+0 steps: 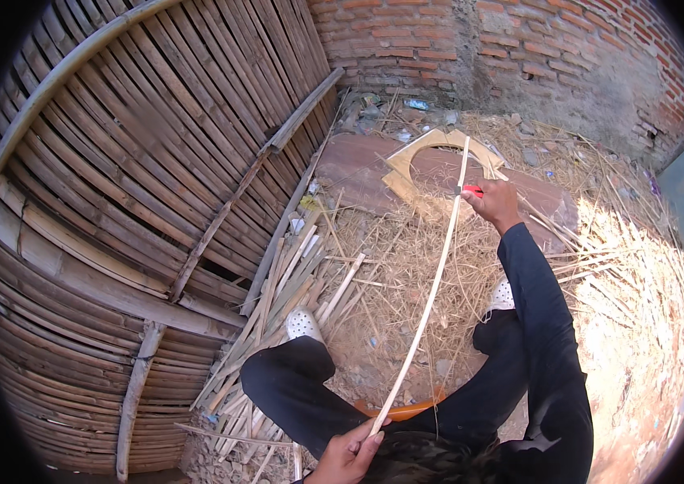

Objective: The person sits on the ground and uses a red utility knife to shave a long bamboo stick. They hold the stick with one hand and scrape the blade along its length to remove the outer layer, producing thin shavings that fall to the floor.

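Note:
A long, pale bamboo strip [437,290] runs from my lap up and away to the right, bowed slightly. My left hand [348,453] is closed round its near end, low in the view. Toward the far end, my right hand [497,203] is closed on a small red-handled tool [473,190] that meets the strip; its exact kind is too small to make out. Behind that spot lies a yellowish wooden board with a round cut-out [400,179], and the strip's far tip passes over it.
Split bamboo pieces [273,294] are heaped on the left beside a slatted bamboo wall [156,137]. Shavings [394,258] cover the ground between my feet. A reddish-brown slab [350,173] lies under the board, before a brick wall [390,40]. An orange seat edge [406,411] shows between my legs.

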Tool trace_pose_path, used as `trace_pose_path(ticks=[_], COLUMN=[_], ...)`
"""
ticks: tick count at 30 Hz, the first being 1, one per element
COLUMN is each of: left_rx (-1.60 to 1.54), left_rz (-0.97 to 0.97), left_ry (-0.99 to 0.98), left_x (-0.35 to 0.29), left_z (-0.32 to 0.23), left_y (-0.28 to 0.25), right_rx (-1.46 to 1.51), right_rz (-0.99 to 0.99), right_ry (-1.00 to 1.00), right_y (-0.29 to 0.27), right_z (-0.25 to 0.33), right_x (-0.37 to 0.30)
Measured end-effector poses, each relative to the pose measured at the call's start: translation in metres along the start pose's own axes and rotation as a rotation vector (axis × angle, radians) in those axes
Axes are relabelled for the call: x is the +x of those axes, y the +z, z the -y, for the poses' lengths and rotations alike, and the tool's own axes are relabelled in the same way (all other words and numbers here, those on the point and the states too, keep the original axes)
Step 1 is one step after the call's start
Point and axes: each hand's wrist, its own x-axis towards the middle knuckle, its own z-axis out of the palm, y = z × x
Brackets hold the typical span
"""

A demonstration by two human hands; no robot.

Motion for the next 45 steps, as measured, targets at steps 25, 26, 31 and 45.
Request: trace_pose_path(ticks=[25,26,31,45], left_rx=[-0.141,-0.142,-0.201,-0.053], left_rz=[-0.193,-0.184,-0.204,-0.196], left_ry=[0.256,0.262,0.185,0.237], left_x=[0.121,0.121,0.112,0.098], left_z=[-0.014,-0.017,-0.022,-0.009], left_y=[-0.011,-0.01,-0.008,-0.01], right_rx=[0.542,0.548,0.481,0.314], right_rz=[0.39,0.356,0.363,0.184], right_ry=[-0.408,-0.403,-0.171,-0.24], right_y=[-0.085,-0.082,-0.066,-0.031], right_z=[0.183,0.184,0.17,0.151], right_x=[-0.071,-0.072,-0.045,-0.033])
